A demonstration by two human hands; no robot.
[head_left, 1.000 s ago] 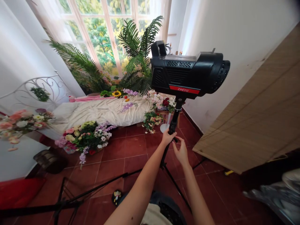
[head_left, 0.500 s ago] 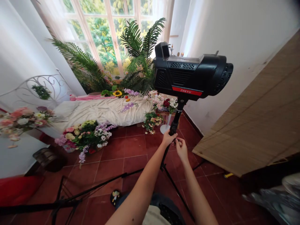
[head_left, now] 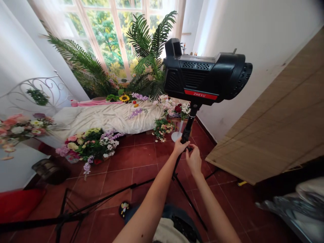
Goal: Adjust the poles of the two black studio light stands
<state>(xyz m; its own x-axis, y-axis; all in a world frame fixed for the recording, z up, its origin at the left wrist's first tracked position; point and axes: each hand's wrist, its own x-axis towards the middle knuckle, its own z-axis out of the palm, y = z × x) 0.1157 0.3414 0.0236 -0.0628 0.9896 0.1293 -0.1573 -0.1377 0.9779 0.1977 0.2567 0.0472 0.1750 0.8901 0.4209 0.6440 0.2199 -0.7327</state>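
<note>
A black studio light point(head_left: 202, 76) with a red "ZHEYU" label sits on top of a black light stand point(head_left: 187, 131), level with my upper view. My left hand point(head_left: 180, 147) is wrapped round the stand's pole below the light. Just to its right, the fingers of my right hand point(head_left: 194, 160) are pinched on a small black knob point(head_left: 188, 148) at the side of the pole, partly hidden by the fingers. Below my hands the stand's legs point(head_left: 189, 199) spread over the red tiled floor point(head_left: 118, 184).
A bed with a cream blanket point(head_left: 108, 116) stands ahead, with flower arrangements point(head_left: 88, 143) around it and palm leaves point(head_left: 145, 44) behind. A woven panel point(head_left: 265, 118) leans at right. Another black stand point(head_left: 101, 206) crosses the floor at left. A plastic-wrapped bundle point(head_left: 298, 206) lies lower right.
The view has shifted slightly, so the scene sits a little higher and further left. My right hand's fingers have turned at the knob; my left hand keeps its grip on the pole.
</note>
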